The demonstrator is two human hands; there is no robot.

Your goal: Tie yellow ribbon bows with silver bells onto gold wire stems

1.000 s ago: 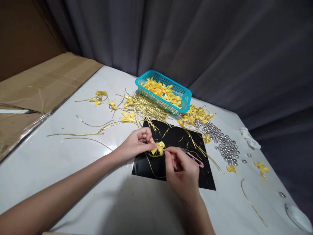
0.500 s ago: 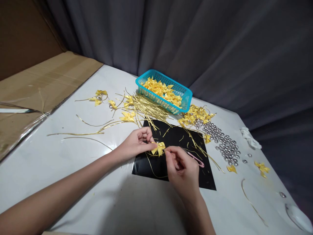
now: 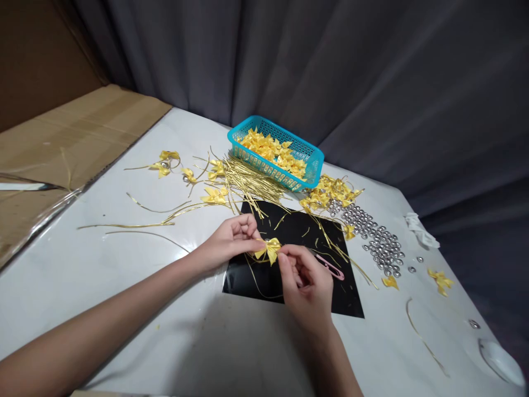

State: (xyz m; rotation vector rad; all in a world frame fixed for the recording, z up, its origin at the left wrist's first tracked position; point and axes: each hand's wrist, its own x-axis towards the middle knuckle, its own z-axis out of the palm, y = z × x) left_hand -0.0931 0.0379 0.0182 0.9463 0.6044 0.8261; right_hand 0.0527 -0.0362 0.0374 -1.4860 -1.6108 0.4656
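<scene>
Over a black mat (image 3: 248,278), my left hand (image 3: 237,234) pinches the left side of a yellow satin ribbon bow (image 3: 270,249) between thumb and fingers. At the bow's right edge, the thumb and index finger of my right hand (image 3: 308,275) are pressed together; the small part between these fingertips is mostly hidden. A thin gold cord (image 3: 256,281) loops below the bow. A pink-handled tool (image 3: 333,268), partly covered by my right hand, lies on the mat among cord scraps.
A blue basket (image 3: 232,138) of yellow bows stands at the back, beside a bundle of gold cords (image 3: 252,179). Bows with cords are piled (image 3: 330,193) right of it, near many silver beads (image 3: 382,245). Cardboard (image 3: 82,127) lies left; a grey curtain (image 3: 351,82) hangs behind.
My right hand has shifted very slightly left and up against the bow. The bow's tails sit a little more spread. The whole view has moved slightly.
</scene>
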